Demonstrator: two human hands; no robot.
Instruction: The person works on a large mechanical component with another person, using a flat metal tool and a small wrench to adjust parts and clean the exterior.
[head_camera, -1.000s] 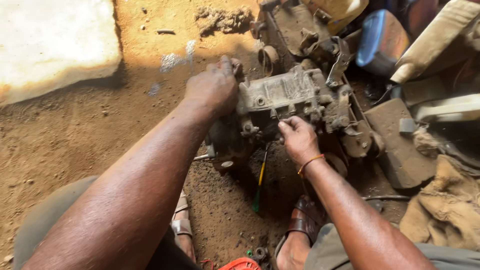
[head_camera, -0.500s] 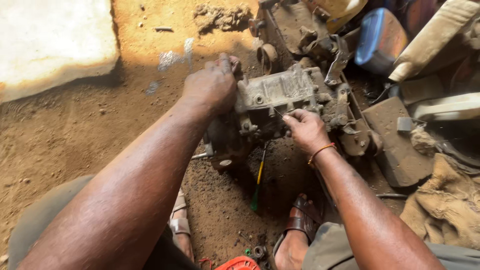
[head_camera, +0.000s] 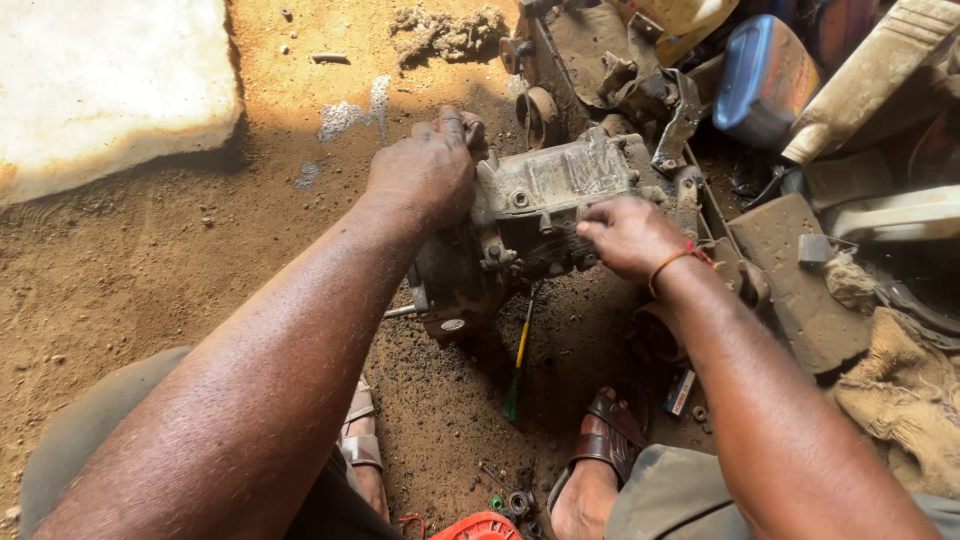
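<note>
Harsh sun on far-left ground (head_camera: 150, 260) & pale slab (head_camera: 100, 80), near washed out. Deep shade across near & right side w/ engine block (head_camera: 540, 215). Focus sharp centre; forearms at near edge slightly soft, stretched.

A blue flat canister (head_camera: 762, 75) lies at the top right, with a dusty grey plastic bottle (head_camera: 880, 80) just beside it. A small box with a red and blue label (head_camera: 680, 392) lies on the ground near the sandal (head_camera: 608, 438).

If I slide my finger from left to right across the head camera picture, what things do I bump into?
Pale stone slab → left hand gripping the greasy engine casing → right hand resting on the casing → blue container → dirty plastic bottle.
</note>
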